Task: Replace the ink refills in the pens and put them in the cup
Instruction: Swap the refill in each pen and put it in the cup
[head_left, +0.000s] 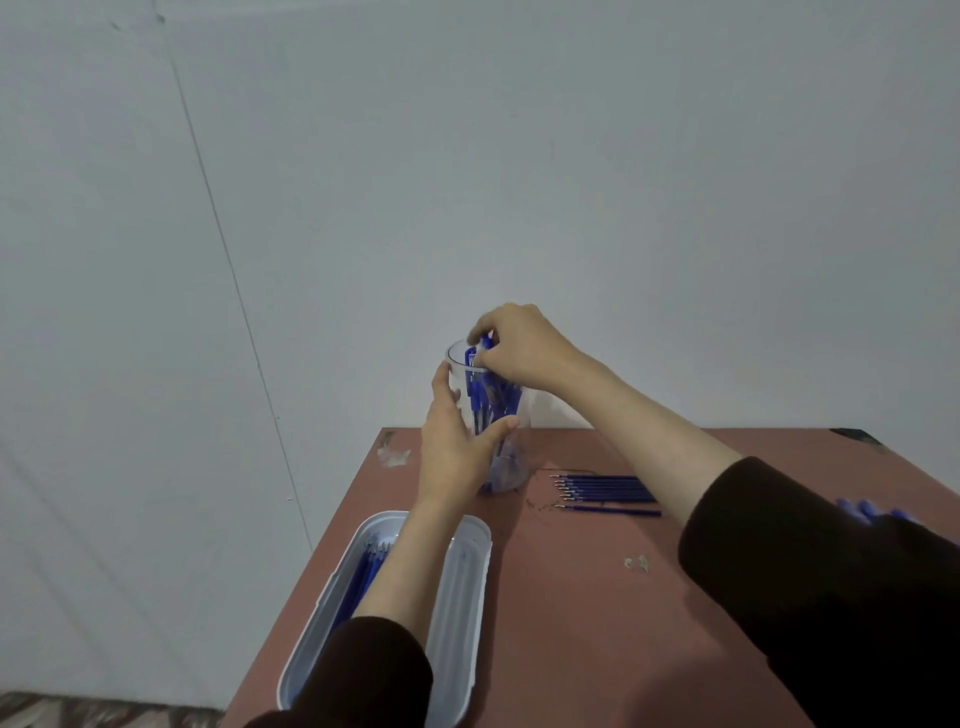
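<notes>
A tall clear cup (511, 467) stands near the table's far left corner, with several blue pens (488, 397) upright inside it. My left hand (457, 441) grips the cup's side, thumb on the near wall and fingers round the left. My right hand (519, 348) is at the cup's mouth and pinches the top of a blue pen (485, 343) that stands in the cup. Several blue ink refills (605, 488) lie in a row on the table just right of the cup.
A long white plastic tray (467, 587) with blue refills (363, 571) inside lies at the near left, under my left forearm. More blue pens (867, 509) show behind my right sleeve. The reddish table (571, 623) ends at a grey wall.
</notes>
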